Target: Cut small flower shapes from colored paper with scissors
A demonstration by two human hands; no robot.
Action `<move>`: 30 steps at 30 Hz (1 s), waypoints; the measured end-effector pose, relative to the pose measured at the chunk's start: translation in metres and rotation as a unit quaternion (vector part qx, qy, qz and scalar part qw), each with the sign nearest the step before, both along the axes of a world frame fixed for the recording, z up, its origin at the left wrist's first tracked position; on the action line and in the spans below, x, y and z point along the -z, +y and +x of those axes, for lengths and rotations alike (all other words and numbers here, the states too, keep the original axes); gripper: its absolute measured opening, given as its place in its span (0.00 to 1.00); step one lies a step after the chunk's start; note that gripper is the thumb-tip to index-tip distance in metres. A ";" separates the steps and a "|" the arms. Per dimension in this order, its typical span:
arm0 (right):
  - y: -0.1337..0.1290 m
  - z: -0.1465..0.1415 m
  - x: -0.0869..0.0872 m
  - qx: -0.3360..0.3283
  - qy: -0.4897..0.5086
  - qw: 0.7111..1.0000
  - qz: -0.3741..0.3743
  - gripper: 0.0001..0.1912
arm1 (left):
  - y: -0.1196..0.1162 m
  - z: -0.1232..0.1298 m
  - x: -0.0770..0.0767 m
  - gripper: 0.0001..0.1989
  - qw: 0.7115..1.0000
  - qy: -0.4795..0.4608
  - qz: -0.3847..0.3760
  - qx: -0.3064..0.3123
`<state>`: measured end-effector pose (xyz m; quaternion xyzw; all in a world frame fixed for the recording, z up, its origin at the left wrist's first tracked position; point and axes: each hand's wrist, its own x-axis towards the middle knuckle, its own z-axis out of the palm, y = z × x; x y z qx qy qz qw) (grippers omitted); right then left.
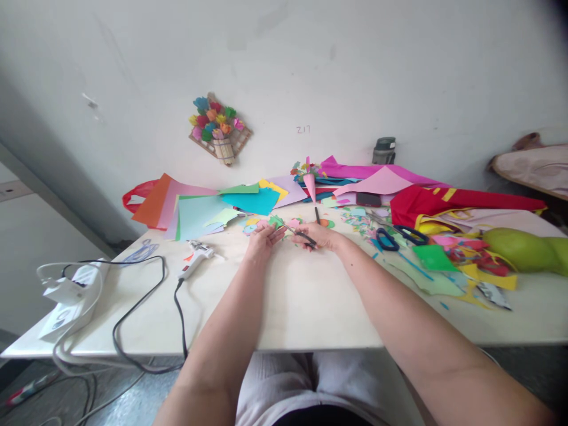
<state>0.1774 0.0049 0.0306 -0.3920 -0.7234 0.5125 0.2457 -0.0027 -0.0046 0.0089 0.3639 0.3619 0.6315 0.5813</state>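
In the middle of the table, my left hand (264, 239) is closed on a small green paper piece (276, 221). Facing it, my right hand (321, 236) grips small scissors (304, 238) by their dark handles. The blades point left toward the green paper, close to my left fingertips; whether they touch it I cannot tell. Small pink and orange paper cutouts (326, 223) lie just behind both hands. A short black stick, perhaps a pen, (317, 215) is right behind my right hand.
A glue gun (195, 263) with a black cable lies left, near a power strip (73, 302). Coloured paper sheets (202, 210) spread along the back. Larger blue-handled scissors (402, 236), paper scraps (437, 278) and a green bag-like object (523, 251) are on the right. A bottle (384, 151) stands by the wall.
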 end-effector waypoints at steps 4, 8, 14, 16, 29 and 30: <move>0.000 0.000 0.001 -0.004 0.007 1.000 0.002 0.16 | 0.001 0.000 0.000 0.06 1.000 -0.003 -0.001 -0.001; -0.001 -0.001 0.000 -0.003 0.012 1.000 0.001 0.16 | 0.002 0.000 0.001 0.07 1.000 0.001 -0.002 -0.002; -0.003 -0.002 -0.002 0.005 0.015 1.000 -0.006 0.16 | 0.003 -0.001 0.001 0.08 1.000 0.002 -0.001 -0.004; -0.003 -0.002 -0.002 0.009 0.013 1.000 -0.007 0.15 | 0.002 0.000 0.001 0.07 1.000 -0.001 -0.001 -0.004; -0.001 -0.004 0.000 0.014 0.016 1.000 0.001 0.14 | 0.002 0.000 0.001 0.05 1.000 -0.006 -0.006 -0.012; -0.001 -0.004 0.000 0.017 0.016 1.000 -0.001 0.13 | 0.002 0.000 0.001 0.05 1.000 -0.008 -0.005 -0.012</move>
